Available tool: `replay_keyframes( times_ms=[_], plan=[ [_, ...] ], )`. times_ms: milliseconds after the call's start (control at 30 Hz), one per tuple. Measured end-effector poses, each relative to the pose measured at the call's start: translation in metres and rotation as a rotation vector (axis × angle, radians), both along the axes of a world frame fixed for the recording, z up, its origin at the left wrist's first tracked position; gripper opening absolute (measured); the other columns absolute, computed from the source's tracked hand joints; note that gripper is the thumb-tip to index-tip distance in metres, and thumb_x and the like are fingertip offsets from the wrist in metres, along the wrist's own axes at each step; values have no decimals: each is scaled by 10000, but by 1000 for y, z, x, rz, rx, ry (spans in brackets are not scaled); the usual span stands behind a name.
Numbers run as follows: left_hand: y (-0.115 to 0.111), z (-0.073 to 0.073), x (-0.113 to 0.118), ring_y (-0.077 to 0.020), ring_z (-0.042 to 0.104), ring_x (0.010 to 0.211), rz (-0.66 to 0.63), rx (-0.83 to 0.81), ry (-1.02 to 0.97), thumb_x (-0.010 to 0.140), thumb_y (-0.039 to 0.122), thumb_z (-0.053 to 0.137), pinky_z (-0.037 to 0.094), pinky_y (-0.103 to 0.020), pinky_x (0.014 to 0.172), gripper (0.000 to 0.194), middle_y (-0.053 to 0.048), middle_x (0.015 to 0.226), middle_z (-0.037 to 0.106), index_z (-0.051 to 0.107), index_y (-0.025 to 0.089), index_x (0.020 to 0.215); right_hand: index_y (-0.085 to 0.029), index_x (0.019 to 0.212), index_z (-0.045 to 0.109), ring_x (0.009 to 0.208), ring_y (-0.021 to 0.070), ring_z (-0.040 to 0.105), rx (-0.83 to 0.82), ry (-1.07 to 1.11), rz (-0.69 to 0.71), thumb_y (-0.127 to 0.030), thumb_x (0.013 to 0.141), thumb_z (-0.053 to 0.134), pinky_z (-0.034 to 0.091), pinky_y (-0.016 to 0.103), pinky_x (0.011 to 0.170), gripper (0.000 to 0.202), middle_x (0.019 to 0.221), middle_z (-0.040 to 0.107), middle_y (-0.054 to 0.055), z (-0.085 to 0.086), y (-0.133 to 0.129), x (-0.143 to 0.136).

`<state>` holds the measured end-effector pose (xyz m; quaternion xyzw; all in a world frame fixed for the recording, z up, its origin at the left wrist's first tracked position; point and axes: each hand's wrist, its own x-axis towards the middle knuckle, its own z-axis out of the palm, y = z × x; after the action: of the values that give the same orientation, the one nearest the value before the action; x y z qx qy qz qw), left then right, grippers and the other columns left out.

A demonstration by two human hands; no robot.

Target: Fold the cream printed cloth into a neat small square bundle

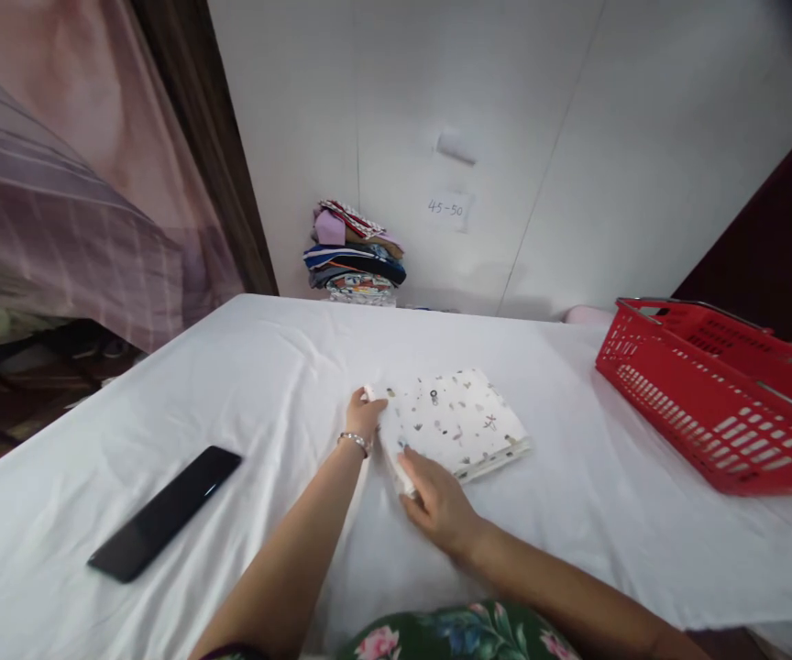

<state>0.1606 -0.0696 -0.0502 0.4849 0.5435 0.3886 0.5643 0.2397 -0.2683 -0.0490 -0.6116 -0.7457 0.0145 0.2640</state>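
Observation:
A white cloth with small printed figures (455, 417) lies folded into a rough rectangle on the white-covered table, in the middle of the head view. My left hand (364, 414), with a bracelet at the wrist, pinches its far left corner. At the near left corner my right hand (437, 500) grips the folded edge, thumb on top and fingers partly hidden beneath. The cloth's left edge is lifted a little between both hands, while its right part rests on the table.
A black phone (166, 513) lies at the left of the table. On the right stands a red plastic basket (726, 412) with metal handles. A stack of folded clothes (355, 252) is against the wall behind the table. Pink curtains (93, 174) hang at the left.

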Motion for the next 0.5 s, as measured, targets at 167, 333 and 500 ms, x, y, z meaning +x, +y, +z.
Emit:
replay_keyframes(
  times_ms=[167,333,500],
  plan=[
    [2,-10,-19,-153,639,736,-7,30,95,649,188,694,497,-256,670,639,-62,910,665,439,169,1235,-181,1327,431,1273,262,373,-124,-13,143,-556,810,511,350,419,1028,644,1383,415,138,23,8,3],
    [7,-13,-19,-174,637,811,-20,48,174,648,169,676,490,-254,685,605,-92,963,657,459,155,1213,-176,1322,438,1333,239,265,-83,-26,-112,-433,896,399,268,445,1066,499,1427,352,116,38,56,73],
    [5,-10,-19,-176,632,828,-25,58,202,670,165,645,489,-249,676,568,-94,989,650,464,156,1209,-183,1368,359,1362,283,162,-315,-155,-396,-467,891,361,168,552,1057,556,1475,250,110,14,84,143]
  ],
)
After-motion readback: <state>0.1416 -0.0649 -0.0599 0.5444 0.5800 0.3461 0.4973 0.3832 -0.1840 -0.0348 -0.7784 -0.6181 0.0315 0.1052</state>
